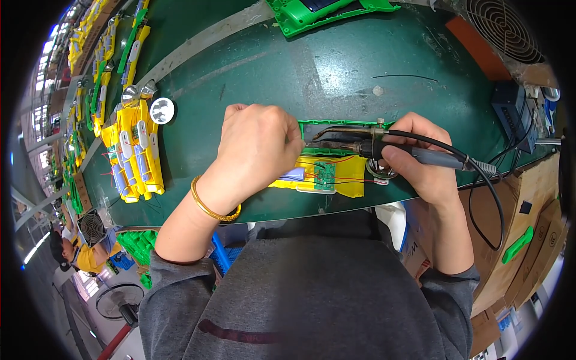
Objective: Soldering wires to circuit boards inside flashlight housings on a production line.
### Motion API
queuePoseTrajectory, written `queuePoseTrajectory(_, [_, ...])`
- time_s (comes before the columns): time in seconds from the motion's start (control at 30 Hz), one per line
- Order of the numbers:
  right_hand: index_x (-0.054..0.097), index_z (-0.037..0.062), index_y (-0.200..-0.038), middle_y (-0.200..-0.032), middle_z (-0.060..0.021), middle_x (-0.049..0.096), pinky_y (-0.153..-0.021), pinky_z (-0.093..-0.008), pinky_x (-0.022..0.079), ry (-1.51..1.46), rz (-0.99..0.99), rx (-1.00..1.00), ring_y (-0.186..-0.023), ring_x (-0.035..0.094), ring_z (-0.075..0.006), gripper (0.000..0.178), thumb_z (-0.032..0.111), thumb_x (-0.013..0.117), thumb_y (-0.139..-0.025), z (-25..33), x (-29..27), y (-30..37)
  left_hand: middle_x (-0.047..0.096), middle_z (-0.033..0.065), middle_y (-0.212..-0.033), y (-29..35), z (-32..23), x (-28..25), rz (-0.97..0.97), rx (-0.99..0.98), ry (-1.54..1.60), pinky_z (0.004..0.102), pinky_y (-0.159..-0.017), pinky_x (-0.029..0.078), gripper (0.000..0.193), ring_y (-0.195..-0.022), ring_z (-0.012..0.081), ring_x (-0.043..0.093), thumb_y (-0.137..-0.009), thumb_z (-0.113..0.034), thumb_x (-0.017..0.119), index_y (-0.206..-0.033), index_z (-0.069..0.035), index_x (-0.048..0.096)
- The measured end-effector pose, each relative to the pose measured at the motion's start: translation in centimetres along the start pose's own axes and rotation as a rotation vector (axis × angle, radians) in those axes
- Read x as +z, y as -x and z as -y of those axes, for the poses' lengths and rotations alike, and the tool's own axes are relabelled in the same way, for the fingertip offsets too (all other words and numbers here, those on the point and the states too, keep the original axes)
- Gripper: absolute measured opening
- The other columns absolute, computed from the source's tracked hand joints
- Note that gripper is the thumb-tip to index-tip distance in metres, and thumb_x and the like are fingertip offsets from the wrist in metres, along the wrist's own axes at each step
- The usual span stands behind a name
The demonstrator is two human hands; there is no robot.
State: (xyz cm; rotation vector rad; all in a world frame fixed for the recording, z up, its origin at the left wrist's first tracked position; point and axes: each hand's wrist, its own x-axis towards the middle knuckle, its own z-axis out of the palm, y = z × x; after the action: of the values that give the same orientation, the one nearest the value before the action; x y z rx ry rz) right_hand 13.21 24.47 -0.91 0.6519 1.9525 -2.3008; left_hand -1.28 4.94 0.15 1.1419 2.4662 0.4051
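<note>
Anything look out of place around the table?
A thin black strand lies loose on the green table, beyond the soldering iron, with no visible connection. A green plastic piece sits apart on the cardboard at right, off the table.

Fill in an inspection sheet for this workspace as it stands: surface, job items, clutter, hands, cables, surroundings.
Surface: green worktop, scuffed.
Job items: soldering iron, its tip end over a green casing; yellow casing with a circuit board, nearer the person.
Clutter: yellow assemblies at left, round reflector beside them, larger green housing at the far edge, thin black strand.
Hands: right hand holds the iron; left hand is curled by the green casing's left end, its contents hidden.
Cables: black cable loops from the iron at right.
Surroundings: cardboard at right; floor fan and a co-worker at lower left.
</note>
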Motion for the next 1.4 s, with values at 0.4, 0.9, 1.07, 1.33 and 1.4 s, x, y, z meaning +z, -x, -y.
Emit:
queuePoseTrajectory(0.4, [0.054,-0.0001,-0.093,-0.072,-0.0104,0.061,-0.058,-0.0234,0.042,-0.388,-0.361,-0.291,-0.062,0.055,-0.0120,0.023,0.020,0.059,-0.085,-2.0,-2.0,2.3,0.061,0.0139,-0.059,0.0,-1.8,-1.1,0.048,-0.014,-0.236,0.0546,-0.089,0.039,0.007,-0.062,0.0317,0.061,-0.066,-0.010,0.065,-0.060,-0.006,0.066])
queuePoseTrajectory(0.9, [0.048,0.0032,-0.094,-0.078,-0.0084,0.055,-0.058,-0.0249,0.037,-0.386,-0.330,-0.303,-0.064,0.047,-0.0133,0.025,0.025,0.057,-0.086,-3.0,-2.9,3.3,0.065,0.0099,-0.079,2.9,0.3,-3.3,-0.187,-0.009,0.259,0.0284,-0.059,0.047,0.014,-0.068,0.0174,0.061,-0.078,-0.008,0.068,-0.088,0.001,0.067])
queuePoseTrajectory(1.07, [0.053,-0.0005,-0.091,-0.073,-0.0104,0.060,-0.059,-0.0239,0.041,-0.420,-0.311,-0.315,-0.064,0.053,-0.0121,0.025,0.023,0.060,-0.084,-2.4,-1.8,2.5,0.068,0.0126,-0.076,3.4,-1.6,-1.5,-0.179,-0.355,0.360,0.0292,-0.061,0.051,0.021,-0.065,0.0222,0.067,-0.079,-0.014,0.070,-0.094,0.001,0.068])
queuePoseTrajectory(1.33, [0.054,-0.0010,-0.091,-0.077,-0.0094,0.060,-0.060,-0.0232,0.042,-0.406,-0.256,-0.320,-0.066,0.056,-0.0115,0.020,0.017,0.059,-0.085,-2.0,-1.1,1.8,0.066,0.0131,-0.074,3.0,-0.8,0.0,-0.262,-0.025,0.439,0.0278,-0.060,0.049,0.015,-0.061,0.0218,0.064,-0.080,-0.006,0.066,-0.094,-0.001,0.069])
queuePoseTrajectory(1.4, [0.055,-0.0010,-0.092,-0.078,-0.0083,0.060,-0.059,-0.0224,0.043,-0.384,-0.282,-0.301,-0.066,0.059,-0.0116,0.018,0.015,0.059,-0.084,-1.9,-0.9,1.7,0.066,0.0113,-0.078,3.0,-0.6,-0.3,-0.086,-0.040,0.405,0.0267,-0.058,0.048,0.014,-0.058,0.0181,0.060,-0.082,-0.004,0.064,-0.095,0.001,0.069])
